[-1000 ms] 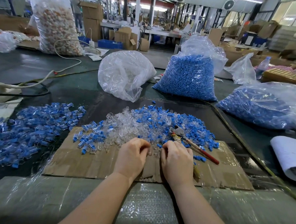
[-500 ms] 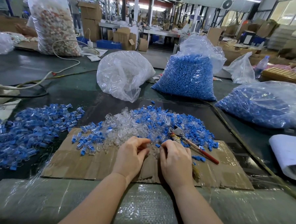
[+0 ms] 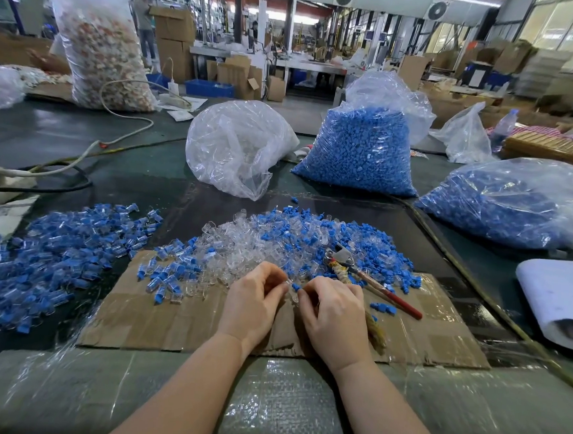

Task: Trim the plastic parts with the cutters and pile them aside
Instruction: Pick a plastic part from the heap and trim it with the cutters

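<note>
While both hands, left hand and right hand, pinch one clear part, cutters lie unused; finished pile lower left, untrimmed heap centre remains.

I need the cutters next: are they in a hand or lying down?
Lying down. The cutters rest on the cardboard beside the right hand, untouched.

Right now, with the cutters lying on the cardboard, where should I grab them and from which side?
Probably by the red handles, coming from the right. The cutters lie slanted, metal head up-left against the pile of parts, handles pointing down-right over bare cardboard. The right hand sits nearest; both hands are busy pinching a small part.
</note>
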`<state>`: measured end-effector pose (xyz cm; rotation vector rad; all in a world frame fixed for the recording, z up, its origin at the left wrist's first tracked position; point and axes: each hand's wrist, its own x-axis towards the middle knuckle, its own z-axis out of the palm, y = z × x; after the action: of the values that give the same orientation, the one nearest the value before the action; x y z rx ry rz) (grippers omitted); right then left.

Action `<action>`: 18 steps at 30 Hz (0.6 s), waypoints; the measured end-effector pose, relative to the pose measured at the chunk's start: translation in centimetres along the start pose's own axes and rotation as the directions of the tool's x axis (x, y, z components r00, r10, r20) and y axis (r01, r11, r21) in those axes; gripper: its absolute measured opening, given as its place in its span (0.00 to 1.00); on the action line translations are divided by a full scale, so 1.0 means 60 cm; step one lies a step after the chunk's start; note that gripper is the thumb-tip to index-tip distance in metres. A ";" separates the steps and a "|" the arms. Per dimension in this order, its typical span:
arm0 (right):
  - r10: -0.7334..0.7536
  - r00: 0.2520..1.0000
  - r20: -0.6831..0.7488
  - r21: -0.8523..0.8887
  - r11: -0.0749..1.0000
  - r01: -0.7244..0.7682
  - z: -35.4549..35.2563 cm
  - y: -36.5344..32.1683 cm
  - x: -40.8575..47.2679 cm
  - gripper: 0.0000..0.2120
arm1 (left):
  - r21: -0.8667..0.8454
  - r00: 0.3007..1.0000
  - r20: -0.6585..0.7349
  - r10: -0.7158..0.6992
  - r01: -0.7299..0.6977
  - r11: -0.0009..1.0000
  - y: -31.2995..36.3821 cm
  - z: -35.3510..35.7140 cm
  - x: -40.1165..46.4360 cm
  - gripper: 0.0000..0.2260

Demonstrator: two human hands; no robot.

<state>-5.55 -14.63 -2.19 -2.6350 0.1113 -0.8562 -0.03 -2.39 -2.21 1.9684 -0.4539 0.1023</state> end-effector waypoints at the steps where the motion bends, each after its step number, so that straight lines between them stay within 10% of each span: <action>1: 0.002 1.000 0.019 -0.002 1.000 -0.002 0.000 0.000 0.000 0.06 | -0.003 1.000 0.004 0.000 0.000 1.000 0.000 0.000 0.000 0.06; 18: 0.016 0.999 0.034 0.008 1.000 -0.016 0.000 -0.001 0.002 0.07 | -0.065 1.000 0.016 0.011 -0.010 0.998 -0.002 0.000 -0.002 0.11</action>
<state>-5.47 -14.61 -2.12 -2.6357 0.1191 -0.8047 -0.06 -2.31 -2.35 1.9044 -0.4728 0.0779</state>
